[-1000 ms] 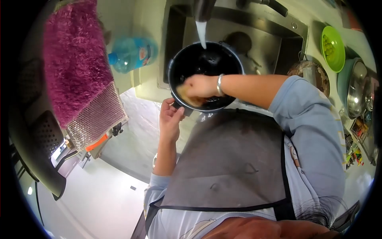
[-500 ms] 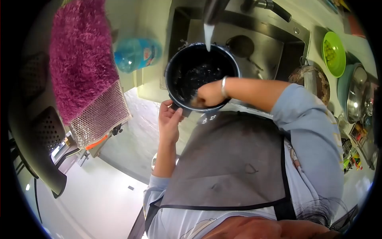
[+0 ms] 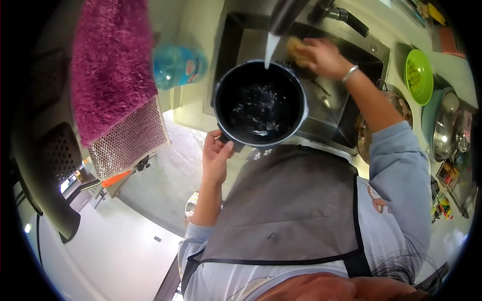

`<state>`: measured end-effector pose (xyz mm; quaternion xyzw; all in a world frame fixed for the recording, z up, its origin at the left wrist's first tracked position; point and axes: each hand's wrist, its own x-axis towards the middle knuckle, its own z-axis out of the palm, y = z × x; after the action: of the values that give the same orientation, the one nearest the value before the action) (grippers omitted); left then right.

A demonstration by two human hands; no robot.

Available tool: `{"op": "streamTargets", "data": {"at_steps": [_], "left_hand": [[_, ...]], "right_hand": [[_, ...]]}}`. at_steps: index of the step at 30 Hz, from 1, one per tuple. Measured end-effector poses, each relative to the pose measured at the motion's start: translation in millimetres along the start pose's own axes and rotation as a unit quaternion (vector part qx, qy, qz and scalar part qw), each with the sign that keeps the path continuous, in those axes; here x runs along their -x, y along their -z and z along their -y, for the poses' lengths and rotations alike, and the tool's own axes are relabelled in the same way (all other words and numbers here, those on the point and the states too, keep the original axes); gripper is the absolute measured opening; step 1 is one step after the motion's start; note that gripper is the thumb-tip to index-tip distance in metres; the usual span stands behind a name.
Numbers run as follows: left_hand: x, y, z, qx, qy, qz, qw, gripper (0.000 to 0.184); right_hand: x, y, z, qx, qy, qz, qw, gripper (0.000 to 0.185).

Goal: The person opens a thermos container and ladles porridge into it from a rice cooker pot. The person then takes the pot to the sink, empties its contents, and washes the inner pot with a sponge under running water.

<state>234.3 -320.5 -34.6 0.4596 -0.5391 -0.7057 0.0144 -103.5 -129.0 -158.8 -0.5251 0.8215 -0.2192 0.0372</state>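
A deep black pot (image 3: 228, 98) is at the near left of the sink, with moving water inside. My left hand (image 3: 217, 158) is closed on the pot's short dark handle (image 3: 232, 143). Over the sink, beyond the pot's right rim, my right hand (image 3: 326, 59) grips a yellow-brown sponge (image 3: 300, 52). The dark faucet spout (image 3: 286, 19) pours a white water stream (image 3: 271, 51) into the pot. Below my right hand, a spoon-like utensil (image 3: 324, 90) lies in the sink.
The steel sink (image 3: 251, 37) surrounds the pot. A blue-tinted plastic bottle (image 3: 178, 67) lies to the left, near a hanging purple shaggy cloth (image 3: 113, 65). On the right are a green bowl (image 3: 426, 83) of green fruit, a stained round pan (image 3: 366, 135) and a glass-lidded pot (image 3: 447, 125).
My right hand has come out of the pot and moved up and right over the sink with the sponge. The left hand keeps its hold on the pot's handle.
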Motion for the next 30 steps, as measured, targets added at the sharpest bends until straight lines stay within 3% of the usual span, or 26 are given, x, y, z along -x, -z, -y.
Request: {"op": "streamTargets", "data": {"at_steps": [2,4,5,9,13,17,30], "left_hand": [[3,4,5,-0.005,0.0,-0.001,1.0,0.037],[6,8,9,-0.009,-0.004,-0.006,1.0,0.038],[8,9,11,-0.011,-0.007,-0.01,1.0,0.038],[3,17,16,-0.031,-0.047,-0.013,0.998,0.036],[-38,16,9,-0.122,-0.108,0.018,0.987,0.033],[-91,0,28,-0.124,-0.183,0.064,0.973,0.034],[-140,-61,53,0.005,-0.086,0.167,0.982,0.029]], "right_hand": [[-7,-41,-1,-0.241,-0.161,0.068,0.955,0.041],[-31,-12,34,-0.426,-0.286,0.26,0.818,0.044],[-36,-10,46,-0.462,-0.337,0.271,0.774,0.043],[-41,-41,48,-0.465,-0.315,0.219,0.798,0.039],[-42,-38,24,-0.47,-0.258,0.106,0.838,0.035],[-19,-9,-8,-0.378,-0.245,0.06,0.891,0.032],[31,57,-17,-0.323,-0.341,-0.018,0.882,0.021]]}}
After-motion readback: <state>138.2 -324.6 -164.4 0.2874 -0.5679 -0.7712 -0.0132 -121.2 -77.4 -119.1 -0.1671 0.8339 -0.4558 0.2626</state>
